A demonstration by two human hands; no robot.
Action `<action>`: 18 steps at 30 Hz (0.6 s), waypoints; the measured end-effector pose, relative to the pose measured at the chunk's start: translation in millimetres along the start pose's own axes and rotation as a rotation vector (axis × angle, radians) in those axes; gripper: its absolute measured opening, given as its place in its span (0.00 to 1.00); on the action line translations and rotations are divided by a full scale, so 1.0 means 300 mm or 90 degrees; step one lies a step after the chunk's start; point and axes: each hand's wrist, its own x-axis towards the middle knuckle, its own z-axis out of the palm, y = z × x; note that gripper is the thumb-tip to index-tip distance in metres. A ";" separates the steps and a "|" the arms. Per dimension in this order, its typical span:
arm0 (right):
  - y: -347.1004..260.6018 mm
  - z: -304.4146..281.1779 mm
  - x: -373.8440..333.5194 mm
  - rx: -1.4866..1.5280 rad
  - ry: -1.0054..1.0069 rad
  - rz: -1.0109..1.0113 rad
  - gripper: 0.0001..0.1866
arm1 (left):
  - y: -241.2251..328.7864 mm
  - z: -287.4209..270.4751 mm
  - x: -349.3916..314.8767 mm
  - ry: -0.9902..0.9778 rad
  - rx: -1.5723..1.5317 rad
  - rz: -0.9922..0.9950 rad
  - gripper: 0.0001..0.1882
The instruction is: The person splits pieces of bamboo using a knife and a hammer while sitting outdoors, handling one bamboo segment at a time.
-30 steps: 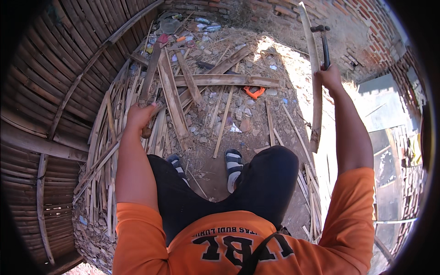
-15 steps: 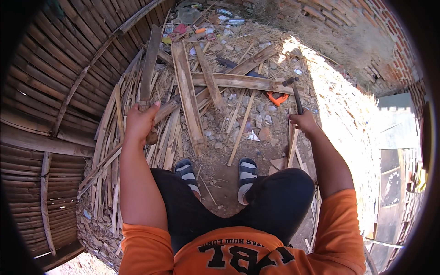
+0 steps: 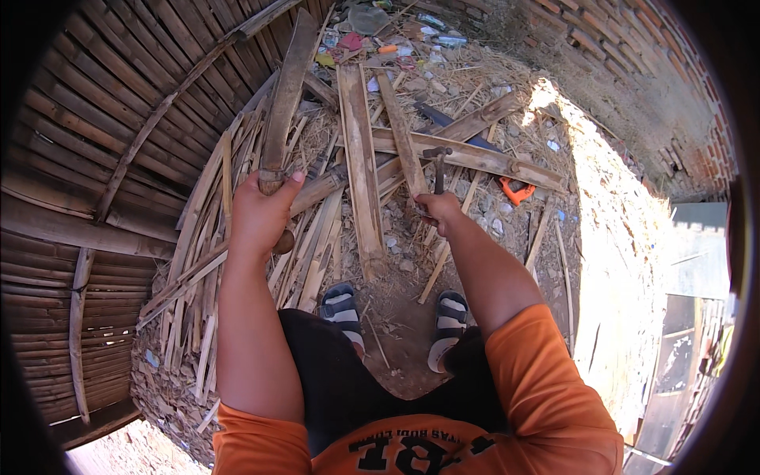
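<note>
My left hand [image 3: 260,212] is closed round the wooden handle of a machete [image 3: 290,91]. Its long, broad, dull blade points away from me, and the rounded handle end shows below my fist. In my right hand [image 3: 440,212] is a hammer [image 3: 440,162], gripped by its dark handle with the small metal head up and away from me. The hammer is over a crossing of split bamboo pieces; a narrow bamboo strip [image 3: 400,131] ends beside my right fist. Between my hands lies a wider split bamboo length [image 3: 360,158].
A handsaw with an orange handle [image 3: 516,191] lies partly under a crosswise bamboo piece [image 3: 475,156]. Thin bamboo strips [image 3: 190,269] pile up at left beside a bamboo-slat wall [image 3: 87,166]. Litter [image 3: 356,39] lies at the far end, and a brick wall [image 3: 633,47] stands at right.
My right hand has carried the hammer leftward, from right of the saw to over the bamboo in the middle. My left hand keeps the machete. The whole view has shifted slightly.
</note>
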 end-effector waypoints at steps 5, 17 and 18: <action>0.018 0.038 -0.071 0.119 -0.021 -0.033 0.13 | -0.045 -0.025 0.026 -0.022 -0.023 -0.021 0.20; 0.128 0.021 -0.572 0.084 -0.011 -0.288 0.20 | -0.037 0.179 0.042 -0.109 -0.131 -0.020 0.24; 0.146 0.030 -0.608 0.073 -0.002 -0.326 0.21 | -0.036 0.193 0.042 -0.101 -0.126 -0.022 0.26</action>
